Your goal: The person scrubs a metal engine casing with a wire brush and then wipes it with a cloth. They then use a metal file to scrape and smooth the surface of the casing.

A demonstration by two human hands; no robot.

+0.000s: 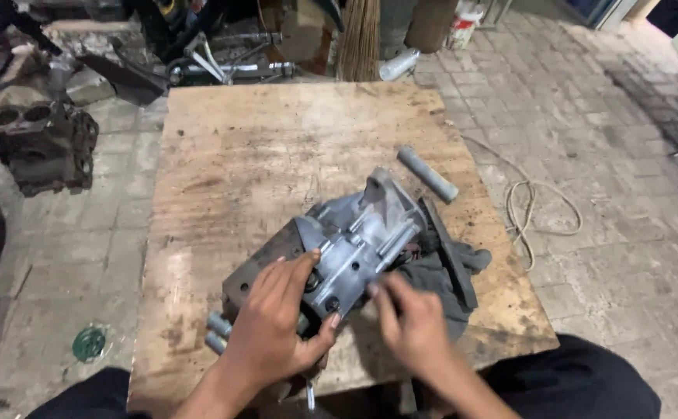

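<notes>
A worn wooden tabletop (277,140) lies under both hands. On it, just ahead of them, sits a grey metal housing (362,233), resting partly on a dark cloth (451,275). The left hand (273,326) cups the housing's near end, fingers spread and thumb hooked under its edge. The right hand (409,322) is loosely curled, its fingertips touching the housing's lower side; whether it pinches anything cannot be told. Beyond the right hand lies a short grey metal rod (427,173).
</notes>
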